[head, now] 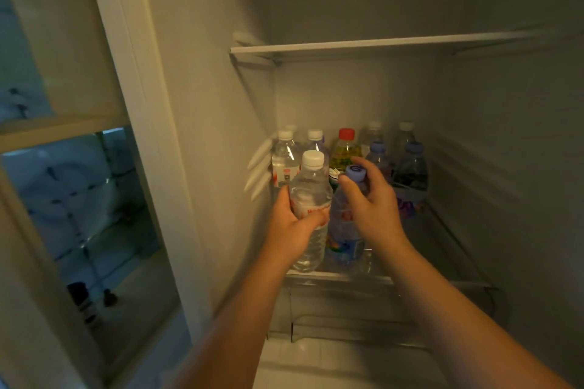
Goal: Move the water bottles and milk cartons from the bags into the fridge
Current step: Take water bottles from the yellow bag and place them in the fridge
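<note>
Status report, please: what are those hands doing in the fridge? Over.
Left hand grips white-capped water bottle. Right hand holds purple-capped bottle near its cap. Both at glass shelf front; standing bottles crowd the space behind.

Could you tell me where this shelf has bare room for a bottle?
The shelf is bare at its right front, between the rear purple-capped bottles and the right wall. Back and left are crowded; the left hand and right hand, each gripping a bottle, fill the left front.
</note>
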Tool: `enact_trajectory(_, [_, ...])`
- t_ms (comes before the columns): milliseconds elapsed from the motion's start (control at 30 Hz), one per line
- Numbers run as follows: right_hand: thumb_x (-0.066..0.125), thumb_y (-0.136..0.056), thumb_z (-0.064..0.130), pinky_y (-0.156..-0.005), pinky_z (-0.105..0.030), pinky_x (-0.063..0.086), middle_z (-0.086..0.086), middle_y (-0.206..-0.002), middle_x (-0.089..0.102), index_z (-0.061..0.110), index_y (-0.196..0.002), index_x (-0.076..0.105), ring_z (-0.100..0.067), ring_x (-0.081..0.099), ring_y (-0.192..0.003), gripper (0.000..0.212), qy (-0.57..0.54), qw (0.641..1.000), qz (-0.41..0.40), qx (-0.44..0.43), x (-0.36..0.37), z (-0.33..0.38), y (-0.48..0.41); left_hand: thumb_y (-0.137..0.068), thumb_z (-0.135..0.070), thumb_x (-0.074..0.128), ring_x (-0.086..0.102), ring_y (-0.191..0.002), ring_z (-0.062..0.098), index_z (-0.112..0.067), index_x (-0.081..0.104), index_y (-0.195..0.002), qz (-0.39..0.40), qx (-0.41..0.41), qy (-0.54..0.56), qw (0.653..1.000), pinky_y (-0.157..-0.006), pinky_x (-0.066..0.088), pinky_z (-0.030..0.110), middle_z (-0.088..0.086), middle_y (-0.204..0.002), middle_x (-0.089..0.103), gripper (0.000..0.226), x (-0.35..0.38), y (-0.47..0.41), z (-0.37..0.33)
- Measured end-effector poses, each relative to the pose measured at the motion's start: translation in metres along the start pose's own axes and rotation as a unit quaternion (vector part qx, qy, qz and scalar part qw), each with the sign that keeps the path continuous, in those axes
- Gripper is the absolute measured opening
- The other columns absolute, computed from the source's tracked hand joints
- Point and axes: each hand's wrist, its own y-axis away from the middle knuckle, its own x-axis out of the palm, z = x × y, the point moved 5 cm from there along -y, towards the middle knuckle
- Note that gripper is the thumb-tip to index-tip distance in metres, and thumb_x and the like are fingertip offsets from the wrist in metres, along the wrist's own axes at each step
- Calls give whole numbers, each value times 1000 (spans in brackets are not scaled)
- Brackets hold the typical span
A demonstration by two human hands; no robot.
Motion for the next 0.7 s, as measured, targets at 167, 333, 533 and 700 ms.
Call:
enact_trajectory(167, [60, -95, 30, -92, -24, 51, 14, -114, 66, 31, -123, 57, -2, 61, -109, 28, 32, 998, 60, 0, 6, -14, 0, -84, -9, 75, 67, -106, 10, -21, 49, -135, -17, -12, 6, 1000, -88, 58, 32, -3, -119, 68, 59, -5, 0, 11])
enact_trajectory(333, [63, -92, 32, -86, -12, 49, 19, -112, 66, 40, -121, 55, 7, 61, -103, 31, 34, 994, 98, 29, -3, -30, 18, -86, -19, 74, 62, -112, 4, -27, 45, -137, 1, -7, -96, 995, -91, 53, 27, -10, -124, 63, 60, -14, 15, 29])
enact_trajectory(533, [63, -91, 38, -71, -12, 47, 19, -93, 69, 36, -109, 60, 6, 65, -89, 18, 154, 964, 185, 109, -9, -72, 43, -75, -40, 77, 53, -121, 6, -35, 40, -140, -42, 1, -266, 963, -97, 50, 33, -12, -131, 54, 74, -31, 41, 55])
enact_trajectory(700, [62, -91, 44, -83, -31, 53, 7, -103, 73, 29, -118, 62, -8, 67, -93, 31, 245, 934, 236, 106, -4, -84, 49, -70, -28, 86, 60, -91, 11, -29, 46, -119, -134, -4, -267, 954, -76, 54, 27, -5, -116, 50, 63, -39, 50, 55])
